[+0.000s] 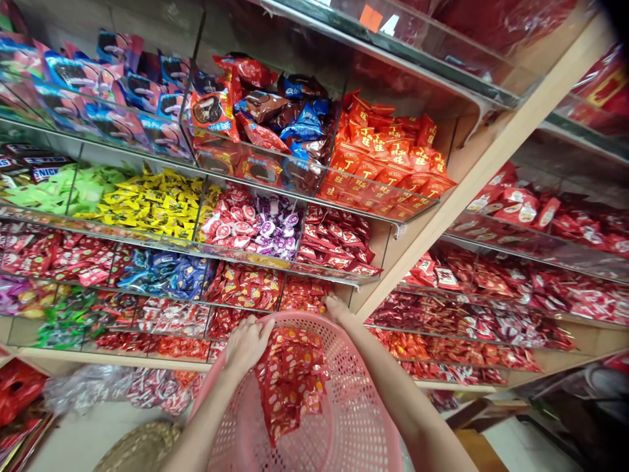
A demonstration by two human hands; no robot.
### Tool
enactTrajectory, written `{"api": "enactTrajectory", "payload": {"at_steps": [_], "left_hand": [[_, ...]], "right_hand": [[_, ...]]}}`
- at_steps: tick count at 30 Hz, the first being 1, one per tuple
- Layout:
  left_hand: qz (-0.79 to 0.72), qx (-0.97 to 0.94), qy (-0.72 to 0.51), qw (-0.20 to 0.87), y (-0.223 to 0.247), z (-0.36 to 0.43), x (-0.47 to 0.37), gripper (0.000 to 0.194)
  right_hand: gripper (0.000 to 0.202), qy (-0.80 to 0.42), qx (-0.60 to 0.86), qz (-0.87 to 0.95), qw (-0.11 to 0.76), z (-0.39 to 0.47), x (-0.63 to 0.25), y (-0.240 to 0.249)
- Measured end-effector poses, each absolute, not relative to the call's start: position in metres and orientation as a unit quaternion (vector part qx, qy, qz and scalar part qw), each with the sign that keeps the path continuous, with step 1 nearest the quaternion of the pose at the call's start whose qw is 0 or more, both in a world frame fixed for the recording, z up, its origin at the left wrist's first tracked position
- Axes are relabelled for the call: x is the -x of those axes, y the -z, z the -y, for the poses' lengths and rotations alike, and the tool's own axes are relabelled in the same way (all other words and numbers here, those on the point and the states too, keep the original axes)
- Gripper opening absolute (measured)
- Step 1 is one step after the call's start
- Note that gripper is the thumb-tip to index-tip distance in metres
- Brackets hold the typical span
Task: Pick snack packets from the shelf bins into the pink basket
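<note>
A pink plastic basket (363, 387) tilts below the shelves, with red patterned candy packets (292, 380) in it. My left hand (249, 344) grips the basket's upper left rim, its fingers bent over the edge. Beyond the far rim, my right hand (335, 307) reaches to a shelf compartment of small red packets (302, 294). Its fingertips are at those packets, and whether they hold one is hidden. The right forearm passes over the basket's right side.
Clear-fronted shelves hold orange-red packets (388, 164), yellow candies (152, 203) and blue ones (170, 272). A slanting wooden post (472, 170) divides the shelf units. Plastic bags (88, 387) and a woven round item (140, 449) are below left.
</note>
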State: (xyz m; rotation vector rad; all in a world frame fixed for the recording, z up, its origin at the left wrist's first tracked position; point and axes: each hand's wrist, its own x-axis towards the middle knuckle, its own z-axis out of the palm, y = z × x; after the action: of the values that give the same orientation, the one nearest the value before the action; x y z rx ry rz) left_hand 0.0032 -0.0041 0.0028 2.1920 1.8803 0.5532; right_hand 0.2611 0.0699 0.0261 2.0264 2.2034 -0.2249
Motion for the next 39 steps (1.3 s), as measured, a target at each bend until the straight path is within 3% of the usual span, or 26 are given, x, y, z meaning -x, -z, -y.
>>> {"api": "enactTrajectory", "payload": {"at_steps": [7,9,12,15,17,20,23,39], "left_hand": [[-0.634,-0.743,-0.187,0.103,-0.004,0.004,-0.004,0.064],[-0.637,-0.742,-0.183,0.103,-0.006,0.005,-0.004,0.064],[-0.637,-0.742,-0.179,0.102,-0.009,0.006,-0.004,0.064],[-0.642,-0.739,-0.176,0.104,-0.01,0.006,-0.005,0.064],[-0.643,-0.738,-0.173,0.108,-0.01,0.006,-0.005,0.064],[-0.64,-0.741,-0.172,0.106,-0.008,0.005,-0.005,0.065],[-0.641,-0.742,-0.17,0.103,-0.005,0.003,-0.005,0.066],[-0.632,-0.747,-0.169,0.116,-0.01,0.003,-0.003,0.066]], "right_hand": [[0.018,0.019,-0.675,-0.737,-0.003,-0.049,-0.256,-0.042],[0.018,0.008,-0.673,-0.734,-0.09,-0.036,-0.253,-0.052],[0.022,0.045,-0.651,-0.701,-0.288,-0.005,-0.244,-0.062],[0.031,0.192,-0.632,-0.597,-0.455,0.037,-0.232,-0.057],[0.031,0.323,-0.613,-0.517,-0.503,0.066,-0.224,-0.045],[0.031,0.49,-0.584,-0.39,-0.516,0.1,-0.215,-0.027],[0.028,0.565,-0.561,-0.294,-0.529,0.118,-0.21,-0.016],[0.023,0.618,-0.582,-0.153,-0.505,0.137,-0.217,0.036]]}}
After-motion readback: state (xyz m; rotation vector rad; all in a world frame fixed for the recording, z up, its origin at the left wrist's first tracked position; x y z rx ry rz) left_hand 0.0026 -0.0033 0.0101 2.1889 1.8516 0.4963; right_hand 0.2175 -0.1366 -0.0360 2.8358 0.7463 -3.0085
